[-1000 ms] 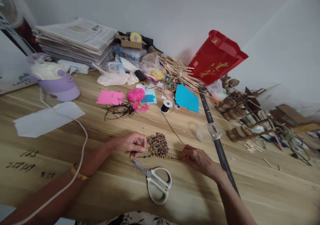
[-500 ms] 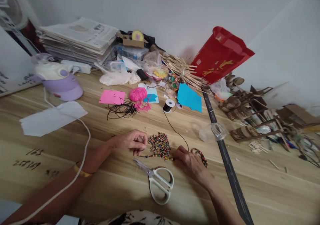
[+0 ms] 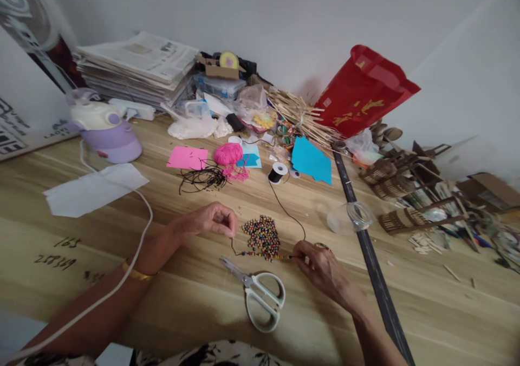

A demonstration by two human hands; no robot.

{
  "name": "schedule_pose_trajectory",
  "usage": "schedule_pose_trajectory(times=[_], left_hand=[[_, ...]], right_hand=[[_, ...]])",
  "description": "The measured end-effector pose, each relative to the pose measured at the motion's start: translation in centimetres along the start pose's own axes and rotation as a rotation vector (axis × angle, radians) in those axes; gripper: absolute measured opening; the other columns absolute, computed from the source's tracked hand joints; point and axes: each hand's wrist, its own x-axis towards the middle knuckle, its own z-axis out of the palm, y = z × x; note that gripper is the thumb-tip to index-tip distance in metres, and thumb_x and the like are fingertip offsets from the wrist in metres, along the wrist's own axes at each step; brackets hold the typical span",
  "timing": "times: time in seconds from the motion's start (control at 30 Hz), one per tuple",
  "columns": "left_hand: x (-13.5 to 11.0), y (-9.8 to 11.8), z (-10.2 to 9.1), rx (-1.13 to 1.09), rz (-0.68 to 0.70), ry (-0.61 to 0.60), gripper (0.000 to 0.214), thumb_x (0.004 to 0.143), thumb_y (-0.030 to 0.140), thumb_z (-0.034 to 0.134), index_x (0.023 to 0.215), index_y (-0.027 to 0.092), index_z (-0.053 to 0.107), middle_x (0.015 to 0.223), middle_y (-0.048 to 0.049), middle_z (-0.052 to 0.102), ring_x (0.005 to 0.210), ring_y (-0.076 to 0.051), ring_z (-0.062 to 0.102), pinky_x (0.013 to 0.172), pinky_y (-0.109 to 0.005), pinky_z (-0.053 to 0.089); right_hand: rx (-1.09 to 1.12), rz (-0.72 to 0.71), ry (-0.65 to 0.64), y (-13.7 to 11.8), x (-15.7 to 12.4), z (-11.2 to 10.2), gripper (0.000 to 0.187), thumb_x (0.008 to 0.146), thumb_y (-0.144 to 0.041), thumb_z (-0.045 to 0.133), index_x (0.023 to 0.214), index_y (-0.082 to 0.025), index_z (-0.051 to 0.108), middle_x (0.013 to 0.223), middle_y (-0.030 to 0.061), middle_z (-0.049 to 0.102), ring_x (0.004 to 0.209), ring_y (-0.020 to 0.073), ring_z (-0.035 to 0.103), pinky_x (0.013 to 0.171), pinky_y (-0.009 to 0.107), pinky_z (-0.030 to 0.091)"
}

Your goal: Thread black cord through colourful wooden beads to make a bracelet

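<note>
My left hand (image 3: pixel 215 220) pinches one end of a thin black cord (image 3: pixel 233 247), left of a pile of small multicoloured beads (image 3: pixel 262 236). A row of strung beads (image 3: pixel 280 256) lies along the near edge of the pile. At its other end my right hand (image 3: pixel 314 260) is closed on the same cord. Behind that hand a bead bracelet (image 3: pixel 323 246) is mostly hidden. White-handled scissors (image 3: pixel 260 298) lie just in front of the beads. From a spool of black cord (image 3: pixel 277 173) a line runs down to my right hand.
Black cord scraps (image 3: pixel 203 179), pink yarn (image 3: pixel 228 154) and blue paper (image 3: pixel 311 160) lie farther back. A dark strip (image 3: pixel 371 263) crosses the table at right beside a clear plastic container (image 3: pixel 341 218). A white cable (image 3: pixel 142 236) passes over my left forearm.
My left hand has risen slightly, lifting the cord end. My right hand has shifted a little right, showing more cord beside the strung beads and covering more of the bracelet.
</note>
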Motion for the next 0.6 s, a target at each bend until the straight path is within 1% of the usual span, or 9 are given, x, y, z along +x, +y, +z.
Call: schedule_pose_trajectory(times=[0.17, 0.33, 0.47, 0.6], left_hand=[[-0.4, 0.5, -0.2, -0.069, 0.056, 0.059, 0.024, 0.068, 0.031, 0.078, 0.067, 0.011, 0.064, 0.068, -0.0036, 0.064, 0.064, -0.013, 0.057, 0.063, -0.023, 0.042], [-0.4, 0.9, -0.1, -0.172, 0.125, 0.063, 0.025, 0.067, 0.033, 0.079, 0.064, 0.012, 0.065, 0.065, -0.0032, 0.062, 0.064, -0.013, 0.055, 0.063, -0.024, 0.042], [-0.4, 1.0, 0.0, -0.236, 0.175, 0.074, 0.025, 0.066, 0.033, 0.079, 0.063, 0.013, 0.065, 0.062, -0.0022, 0.06, 0.062, -0.013, 0.054, 0.061, -0.024, 0.041], [-0.4, 1.1, 0.1, -0.237, 0.179, 0.071, 0.024, 0.067, 0.033, 0.078, 0.063, 0.013, 0.065, 0.061, -0.0021, 0.06, 0.063, -0.013, 0.055, 0.061, -0.024, 0.041]], right_hand=[[-0.13, 0.006, 0.061, -0.2, -0.2, -0.9, 0.017, 0.091, -0.018, 0.04, 0.081, -0.02, 0.054, 0.076, 0.0027, 0.061, 0.061, 0.0144, 0.058, 0.057, 0.024, 0.036], [-0.217, 0.034, 0.077, -0.2, -0.4, -1.6, 0.022, 0.094, -0.021, 0.038, 0.082, -0.019, 0.056, 0.076, 0.0037, 0.06, 0.059, 0.0147, 0.058, 0.053, 0.024, 0.035], [-0.179, 0.019, 0.1, -0.2, -0.8, -2.4, 0.025, 0.096, -0.023, 0.037, 0.083, -0.019, 0.059, 0.077, 0.0042, 0.059, 0.06, 0.0147, 0.058, 0.055, 0.025, 0.038], [-0.055, -0.03, 0.117, -0.5, -1.1, -2.9, 0.027, 0.096, -0.025, 0.038, 0.084, -0.019, 0.061, 0.08, 0.0053, 0.058, 0.067, 0.0156, 0.059, 0.061, 0.027, 0.043]])
